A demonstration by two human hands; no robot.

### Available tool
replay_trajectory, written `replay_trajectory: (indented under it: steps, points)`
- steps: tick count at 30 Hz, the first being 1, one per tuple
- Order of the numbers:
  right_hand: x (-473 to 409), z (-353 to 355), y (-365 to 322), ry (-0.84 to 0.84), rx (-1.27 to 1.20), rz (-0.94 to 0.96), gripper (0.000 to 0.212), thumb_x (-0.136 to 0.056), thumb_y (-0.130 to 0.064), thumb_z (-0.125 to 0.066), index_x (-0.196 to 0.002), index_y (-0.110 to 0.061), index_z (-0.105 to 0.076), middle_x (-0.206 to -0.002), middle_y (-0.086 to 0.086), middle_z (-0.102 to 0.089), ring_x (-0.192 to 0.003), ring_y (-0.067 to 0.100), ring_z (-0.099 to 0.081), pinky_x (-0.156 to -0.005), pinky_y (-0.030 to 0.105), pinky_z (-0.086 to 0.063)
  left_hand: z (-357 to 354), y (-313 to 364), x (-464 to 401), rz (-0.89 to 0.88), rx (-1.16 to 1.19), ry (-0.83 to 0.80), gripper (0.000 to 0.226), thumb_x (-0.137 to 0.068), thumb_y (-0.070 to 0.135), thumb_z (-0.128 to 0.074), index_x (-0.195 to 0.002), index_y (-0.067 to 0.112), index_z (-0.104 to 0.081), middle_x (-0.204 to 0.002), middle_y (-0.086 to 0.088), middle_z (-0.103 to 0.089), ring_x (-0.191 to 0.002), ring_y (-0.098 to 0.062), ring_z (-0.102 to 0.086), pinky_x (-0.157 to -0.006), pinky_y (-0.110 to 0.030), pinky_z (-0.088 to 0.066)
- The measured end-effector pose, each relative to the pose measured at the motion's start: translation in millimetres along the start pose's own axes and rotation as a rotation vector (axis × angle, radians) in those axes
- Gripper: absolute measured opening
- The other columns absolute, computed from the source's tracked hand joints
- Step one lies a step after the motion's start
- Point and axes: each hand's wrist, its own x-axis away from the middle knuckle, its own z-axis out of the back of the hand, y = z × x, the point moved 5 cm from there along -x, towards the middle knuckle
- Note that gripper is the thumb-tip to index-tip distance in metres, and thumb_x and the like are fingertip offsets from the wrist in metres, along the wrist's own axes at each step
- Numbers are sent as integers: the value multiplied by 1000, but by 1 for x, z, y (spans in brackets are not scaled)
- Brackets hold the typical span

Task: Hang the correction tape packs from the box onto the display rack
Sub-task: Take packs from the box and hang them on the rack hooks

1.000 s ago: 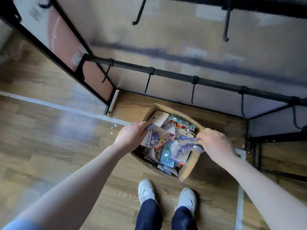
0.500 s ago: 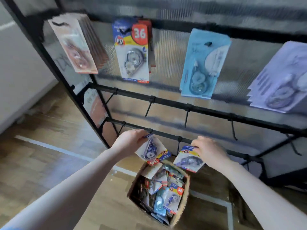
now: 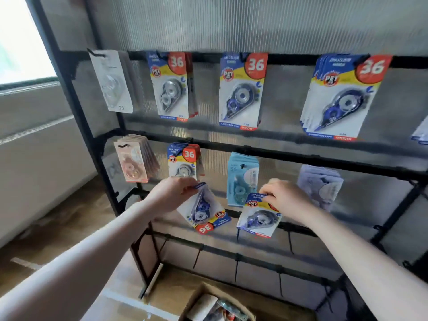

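My left hand (image 3: 172,193) pinches a blue correction tape pack (image 3: 203,210) that hangs upside down and tilted, its red "36" at the bottom. My right hand (image 3: 284,198) pinches the top of a second blue pack (image 3: 258,218), held upright. Both packs are in front of the black display rack (image 3: 289,156), at its second row, just below a hung "36" pack (image 3: 184,162) and a light blue pack (image 3: 242,179). The cardboard box (image 3: 199,297) with more packs sits on the floor at the bottom edge.
The top row carries a white pack (image 3: 112,82) and three hooks of blue "36" packs (image 3: 242,91). Pink packs (image 3: 134,158) and lilac packs (image 3: 322,184) hang in the second row. Bare hooks (image 3: 236,265) line the lower rails. A wall and window lie to the left.
Both hands lifted a pack each out of the box up to the rack's second row. The view rose from the floor to the rack.
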Motion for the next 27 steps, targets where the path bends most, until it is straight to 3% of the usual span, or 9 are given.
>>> replay_trajectory:
  steps: [3,7,11,16,20,27]
  points:
    - [3,35,-6,41,19,18,17,-94,-21,-51,-102,-14,-65,-100,3,-57,-91,22,-56,-72,32,-40,24,18,-7,-62,14,36,33,-89,43,-49,-89,14,-64,-82,-4,-63,-76,-27,-59,-66,-37,-49]
    - [11,74,-7,112,-1,23,17,-93,-21,-53,-100,-15,-67,-98,1,-58,-91,21,-56,-74,30,-41,49,44,-19,-60,-7,72,20,-91,29,-57,-89,11,-64,-72,0,-54,-72,-29,-57,-65,-36,-46]
    - [27,113,3,189,-14,4,16,-90,-21,-57,-100,-16,-69,-97,0,-60,-90,18,-56,-74,30,-41,73,74,-30,-149,45,128,34,-84,40,-51,-92,10,-66,-79,-3,-65,-74,-26,-61,-68,-39,-50]
    - [49,156,18,267,-39,-75,6,-83,-21,-67,-83,-16,-70,-78,-7,-59,-76,12,-55,-66,27,-40,99,110,-45,-240,94,167,25,-88,35,-55,-91,13,-67,-81,0,-67,-74,-20,-62,-67,-40,-50]
    - [68,183,26,362,17,-181,10,-80,-24,-71,-85,-15,-71,-75,-5,-60,-72,10,-53,-61,22,-32,109,130,-58,-297,122,203,14,-89,23,-60,-92,10,-67,-81,-1,-67,-75,-20,-61,-68,-35,-46]
    - [98,218,66,417,-19,-298,5,-77,-19,-74,-78,-16,-70,-66,-9,-59,-68,12,-57,-57,19,-38,110,162,-69,-329,171,216,36,-81,40,-50,-88,8,-65,-69,1,-62,-66,-15,-54,-64,-34,-44]
